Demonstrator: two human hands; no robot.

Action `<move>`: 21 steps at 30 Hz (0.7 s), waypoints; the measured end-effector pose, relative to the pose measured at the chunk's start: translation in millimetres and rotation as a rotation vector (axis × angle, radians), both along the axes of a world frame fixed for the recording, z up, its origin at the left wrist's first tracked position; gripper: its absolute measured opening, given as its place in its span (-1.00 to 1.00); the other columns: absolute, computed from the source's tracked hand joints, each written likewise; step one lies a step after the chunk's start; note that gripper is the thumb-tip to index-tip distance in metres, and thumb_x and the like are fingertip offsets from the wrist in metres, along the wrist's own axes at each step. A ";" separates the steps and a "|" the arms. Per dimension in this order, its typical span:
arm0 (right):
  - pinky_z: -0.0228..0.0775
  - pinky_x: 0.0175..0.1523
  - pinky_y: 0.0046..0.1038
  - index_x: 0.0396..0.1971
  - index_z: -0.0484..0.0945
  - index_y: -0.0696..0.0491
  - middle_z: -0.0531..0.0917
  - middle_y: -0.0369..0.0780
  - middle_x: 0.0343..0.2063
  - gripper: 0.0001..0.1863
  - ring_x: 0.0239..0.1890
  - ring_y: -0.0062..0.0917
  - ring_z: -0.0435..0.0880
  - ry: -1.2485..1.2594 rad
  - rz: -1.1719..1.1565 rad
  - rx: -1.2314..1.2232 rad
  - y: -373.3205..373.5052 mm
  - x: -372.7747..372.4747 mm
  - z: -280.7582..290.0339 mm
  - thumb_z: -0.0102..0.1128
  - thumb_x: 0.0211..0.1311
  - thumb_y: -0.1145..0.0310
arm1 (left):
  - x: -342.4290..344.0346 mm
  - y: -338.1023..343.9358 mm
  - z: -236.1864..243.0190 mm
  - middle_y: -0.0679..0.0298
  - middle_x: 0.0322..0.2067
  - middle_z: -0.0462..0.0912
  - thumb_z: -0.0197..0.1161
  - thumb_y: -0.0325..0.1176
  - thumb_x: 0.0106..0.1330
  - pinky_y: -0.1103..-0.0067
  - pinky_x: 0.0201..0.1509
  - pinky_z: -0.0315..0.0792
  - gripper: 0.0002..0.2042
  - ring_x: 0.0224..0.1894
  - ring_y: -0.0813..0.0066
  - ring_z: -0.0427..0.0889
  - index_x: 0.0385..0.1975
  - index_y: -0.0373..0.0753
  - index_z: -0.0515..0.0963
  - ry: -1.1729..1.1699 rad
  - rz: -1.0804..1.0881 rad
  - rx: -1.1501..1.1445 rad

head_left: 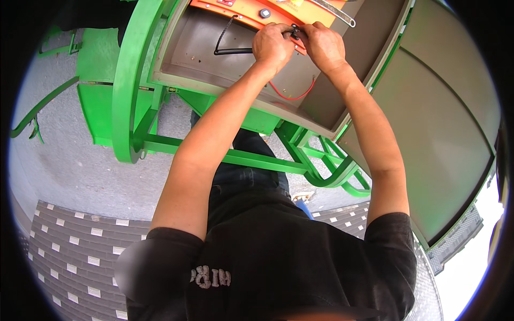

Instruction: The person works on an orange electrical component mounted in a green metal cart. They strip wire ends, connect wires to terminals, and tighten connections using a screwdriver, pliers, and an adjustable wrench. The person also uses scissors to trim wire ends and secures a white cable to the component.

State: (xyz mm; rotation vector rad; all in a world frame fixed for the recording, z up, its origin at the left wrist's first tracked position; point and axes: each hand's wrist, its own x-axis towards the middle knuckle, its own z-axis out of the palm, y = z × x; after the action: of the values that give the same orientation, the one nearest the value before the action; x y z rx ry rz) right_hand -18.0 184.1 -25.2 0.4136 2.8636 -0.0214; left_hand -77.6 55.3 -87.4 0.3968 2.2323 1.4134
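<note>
My left hand (273,47) and my right hand (323,47) meet at an orange panel (243,13) in the upper middle. Fingers of both are pinched round a small black part (295,33) at the panel's lower edge; its exact kind is hidden by the fingertips. A round black push button (264,13) sits on the panel left of my hands. Near the panel's right end lies a silver wrench (338,14). Below the panel a black sheathed cable (234,52) runs toward my left hand, and a red wire (293,99) loops down in the metal box (187,40).
The box has raised walls and sits in a bright green tube frame (125,101). A large grey-brown metal panel (447,112) stands at the right. Green bars (257,160) cross between my body and the box. Underfoot are concrete (80,182) and patterned paving (80,257).
</note>
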 end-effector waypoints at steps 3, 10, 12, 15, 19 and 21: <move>0.59 -0.13 -0.16 -0.19 0.71 -0.02 0.71 -0.15 -0.31 -0.73 -0.28 -0.16 0.73 -0.012 -0.009 -0.001 -0.2 -0.9 -0.2 0.19 0.40 0.12 | 1.6 0.0 -2.4 0.19 -0.16 0.76 0.29 -0.33 0.30 0.34 0.01 0.55 -0.83 -0.12 0.14 0.71 -0.22 -0.07 0.80 0.015 -0.005 -0.006; 0.63 -0.15 -0.16 -0.28 0.63 0.12 0.69 -0.01 -0.33 -0.82 -0.28 -0.12 0.76 -0.066 0.074 -0.021 -2.6 -6.9 7.8 0.19 0.28 0.32 | 0.3 -2.4 -0.7 0.15 -0.24 0.72 0.25 -0.41 0.26 0.25 -0.01 0.53 -0.82 -0.13 0.07 0.69 -0.24 -0.17 0.78 0.056 -0.026 0.046; 0.64 -0.15 -0.17 -0.24 0.62 0.12 0.69 -0.01 -0.31 -0.83 -0.26 -0.14 0.77 -0.144 0.104 0.039 -4.1 -9.4 10.3 0.17 0.27 0.36 | 0.5 -2.6 -0.9 0.15 -0.26 0.72 0.25 -0.41 0.26 0.25 -0.02 0.54 -0.82 -0.14 0.08 0.69 -0.24 -0.16 0.78 0.055 -0.032 0.052; 0.65 -0.15 -0.19 -0.22 0.61 0.12 0.69 -0.02 -0.29 -0.83 -0.25 -0.16 0.78 -0.189 0.149 0.085 -4.2 -13.7 13.7 0.17 0.27 0.38 | 0.3 -2.3 -1.8 0.16 -0.27 0.71 0.25 -0.40 0.26 0.26 -0.02 0.54 -0.82 -0.14 0.08 0.68 -0.24 -0.16 0.78 0.073 -0.032 0.060; 0.65 -0.16 -0.19 -0.23 0.60 0.11 0.70 -0.04 -0.30 -0.83 -0.25 -0.17 0.77 -0.214 0.176 0.101 -1.1 -15.4 15.9 0.18 0.29 0.34 | 0.2 -2.1 -2.8 0.16 -0.27 0.71 0.25 -0.39 0.26 0.25 -0.01 0.54 -0.81 -0.14 0.08 0.68 -0.23 -0.15 0.78 0.069 -0.037 0.047; 0.65 -0.16 -0.19 -0.25 0.59 0.10 0.71 -0.06 -0.30 -0.82 -0.25 -0.17 0.77 -0.113 0.134 0.005 0.5 -14.9 15.2 0.19 0.32 0.30 | -0.1 -2.2 -3.2 0.17 -0.27 0.72 0.25 -0.39 0.26 0.25 -0.01 0.54 -0.81 -0.14 0.08 0.68 -0.23 -0.15 0.78 0.065 -0.046 0.041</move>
State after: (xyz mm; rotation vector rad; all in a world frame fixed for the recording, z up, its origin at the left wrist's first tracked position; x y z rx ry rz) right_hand -33.0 184.6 -10.0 0.2157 2.7737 0.0323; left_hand -77.7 53.1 -90.6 0.5107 2.2338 1.4434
